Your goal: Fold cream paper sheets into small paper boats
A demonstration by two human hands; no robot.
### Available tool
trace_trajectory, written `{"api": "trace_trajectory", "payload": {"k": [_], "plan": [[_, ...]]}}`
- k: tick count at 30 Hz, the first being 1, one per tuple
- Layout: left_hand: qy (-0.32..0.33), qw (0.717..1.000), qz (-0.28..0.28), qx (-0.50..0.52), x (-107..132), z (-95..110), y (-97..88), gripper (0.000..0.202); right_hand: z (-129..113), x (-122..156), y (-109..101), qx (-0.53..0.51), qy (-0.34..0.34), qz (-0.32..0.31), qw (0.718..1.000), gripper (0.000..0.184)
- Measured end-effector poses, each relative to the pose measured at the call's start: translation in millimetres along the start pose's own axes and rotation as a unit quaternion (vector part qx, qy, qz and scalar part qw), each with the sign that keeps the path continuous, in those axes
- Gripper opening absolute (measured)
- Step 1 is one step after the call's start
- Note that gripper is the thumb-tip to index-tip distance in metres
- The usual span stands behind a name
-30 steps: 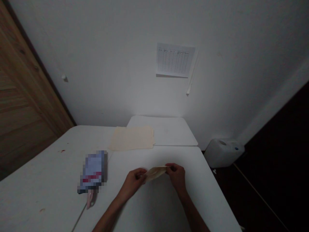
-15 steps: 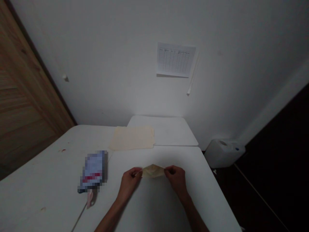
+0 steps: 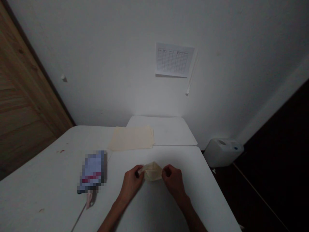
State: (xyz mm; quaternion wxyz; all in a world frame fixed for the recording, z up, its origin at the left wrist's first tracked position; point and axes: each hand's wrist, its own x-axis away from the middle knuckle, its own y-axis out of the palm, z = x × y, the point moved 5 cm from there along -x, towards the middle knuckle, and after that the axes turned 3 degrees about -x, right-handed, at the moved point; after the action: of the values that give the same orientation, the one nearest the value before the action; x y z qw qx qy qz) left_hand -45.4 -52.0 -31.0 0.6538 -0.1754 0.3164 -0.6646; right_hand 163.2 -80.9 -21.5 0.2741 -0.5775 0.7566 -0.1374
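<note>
A small piece of folded beige paper (image 3: 154, 171) is held between my two hands above the white table. It bulges in the middle and narrows to a point at each side. My left hand (image 3: 134, 178) pinches its left tip between thumb and fingers. The right tip is in the grip of my right hand (image 3: 173, 178), with the fingers curled. Further back, flat beige sheets (image 3: 132, 138) lie on the table, their edges slightly uneven.
Left of my hands lies a blurred blue-and-red item (image 3: 93, 170) with a pinkish strip (image 3: 89, 199) below it. A white board (image 3: 166, 129) is at the table's (image 3: 60, 180) far edge, near the wall. A printed sheet (image 3: 174, 60) hangs there. A white plastic jug (image 3: 223, 152) stands right.
My hands have come a little closer together. Between them, the folded paper has gone from flat and stretched to taller and more bulged.
</note>
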Motion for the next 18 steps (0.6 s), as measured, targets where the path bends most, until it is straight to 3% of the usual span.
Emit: {"api": "trace_trajectory", "payload": {"k": [12, 18], "plan": [[-0.042, 0.999, -0.011, 0.013, -1.3, -9.8, 2.3, 0.035, 0.8, 0.0, -2.1, -0.058, -0.002, 0.017, 0.998, 0.015], [-0.059, 0.992, -0.085, -0.068, -4.0, -9.8, -0.1, 0.036, 2.7, 0.5, 0.1, -0.069, -0.008, -0.006, 0.998, 0.016]]}}
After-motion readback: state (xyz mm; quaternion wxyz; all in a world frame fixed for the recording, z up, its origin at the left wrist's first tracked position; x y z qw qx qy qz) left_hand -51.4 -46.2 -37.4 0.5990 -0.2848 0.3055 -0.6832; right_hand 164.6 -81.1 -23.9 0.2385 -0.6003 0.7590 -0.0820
